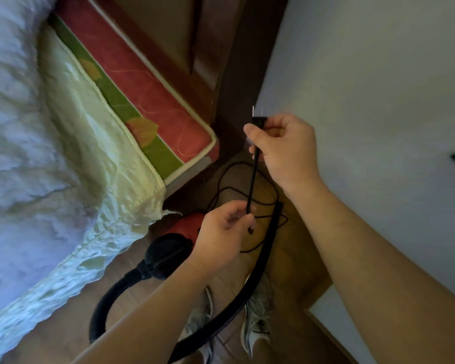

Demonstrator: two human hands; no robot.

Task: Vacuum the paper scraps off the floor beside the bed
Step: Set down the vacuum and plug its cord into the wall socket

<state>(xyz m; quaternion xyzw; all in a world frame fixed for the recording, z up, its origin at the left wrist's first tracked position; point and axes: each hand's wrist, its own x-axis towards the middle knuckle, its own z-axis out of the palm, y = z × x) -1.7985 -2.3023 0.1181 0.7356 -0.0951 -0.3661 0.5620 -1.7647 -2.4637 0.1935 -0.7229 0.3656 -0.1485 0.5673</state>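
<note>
Over floor point(294, 256), left hand point(222, 229), right hand point(286, 145) hold cord point(252, 179).

Wood floor point(294, 258) glossy; vacuum body point(187, 227) shiny red plastic; hose point(258, 271) ribbed matt black; bedsheet point(95, 143) crinkled cloth.

We see soft daylight washing the white blanket point(8, 127) at the left edge to a bluish glare, while the floor point(294, 258) at lower centre sits dim. We notice wide-angle bending toward the edges and mild softness throughout; the wall point(365, 74) at right is evenly lit.
</note>
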